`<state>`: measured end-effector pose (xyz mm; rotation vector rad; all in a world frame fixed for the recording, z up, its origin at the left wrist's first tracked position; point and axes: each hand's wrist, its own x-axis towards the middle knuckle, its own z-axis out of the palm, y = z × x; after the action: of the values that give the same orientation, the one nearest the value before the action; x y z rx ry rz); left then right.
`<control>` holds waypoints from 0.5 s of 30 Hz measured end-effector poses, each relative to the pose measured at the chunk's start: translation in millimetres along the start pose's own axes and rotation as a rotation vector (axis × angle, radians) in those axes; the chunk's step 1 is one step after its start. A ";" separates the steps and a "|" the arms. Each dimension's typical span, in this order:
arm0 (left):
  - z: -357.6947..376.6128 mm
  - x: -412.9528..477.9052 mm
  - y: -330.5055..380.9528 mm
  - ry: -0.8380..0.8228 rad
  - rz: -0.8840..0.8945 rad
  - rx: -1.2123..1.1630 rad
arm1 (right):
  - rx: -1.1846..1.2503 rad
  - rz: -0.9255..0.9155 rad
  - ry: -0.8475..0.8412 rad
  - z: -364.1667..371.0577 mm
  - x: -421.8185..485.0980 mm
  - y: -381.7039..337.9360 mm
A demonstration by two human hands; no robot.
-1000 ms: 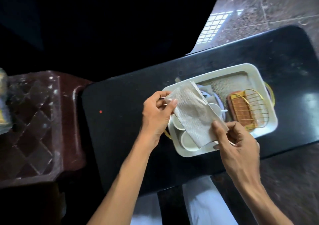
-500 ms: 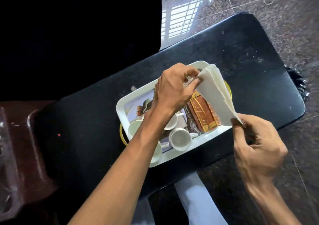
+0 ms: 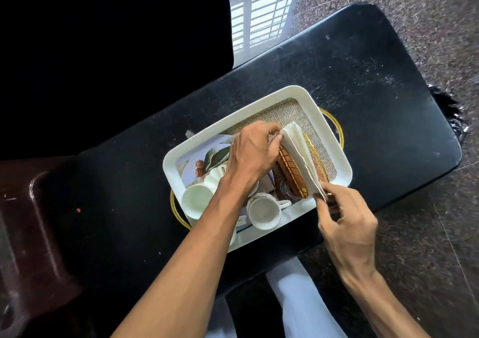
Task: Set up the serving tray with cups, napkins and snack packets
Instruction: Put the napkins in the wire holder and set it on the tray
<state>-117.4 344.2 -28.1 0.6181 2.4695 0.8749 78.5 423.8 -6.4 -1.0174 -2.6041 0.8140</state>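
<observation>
hands [image 3: 252,153] [image 3: 344,223] pinch folded napkin [image 3: 302,158] over tray [image 3: 233,130].

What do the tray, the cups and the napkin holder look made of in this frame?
Tray: probably white plastic or enamel, smooth rim with soft sheen, coarse woven liner inside.
Cups: likely glazed ceramic, glossy white.
Napkin holder: thin gold-toned metal wire over a brown base, maybe wood.

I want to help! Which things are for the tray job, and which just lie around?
For the job: white rectangular serving tray, white ceramic cups, folded white paper napkins, gold wire rack.
Just lying about: maroon plastic stool.
</observation>
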 end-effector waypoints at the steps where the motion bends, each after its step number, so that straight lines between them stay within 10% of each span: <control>1: 0.1 -0.7 -0.7 0.000 0.000 0.004 | 0.001 0.001 -0.002 0.4 0.3 -0.6; 15: -77.7 -114.6 -45.6 0.253 -0.097 0.148 | 0.075 -0.261 -0.076 -1.2 -18.1 -74.6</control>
<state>-79.5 214.0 25.3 0.4554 2.7862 0.7791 51.0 366.9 37.1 -0.6199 -2.6708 0.8911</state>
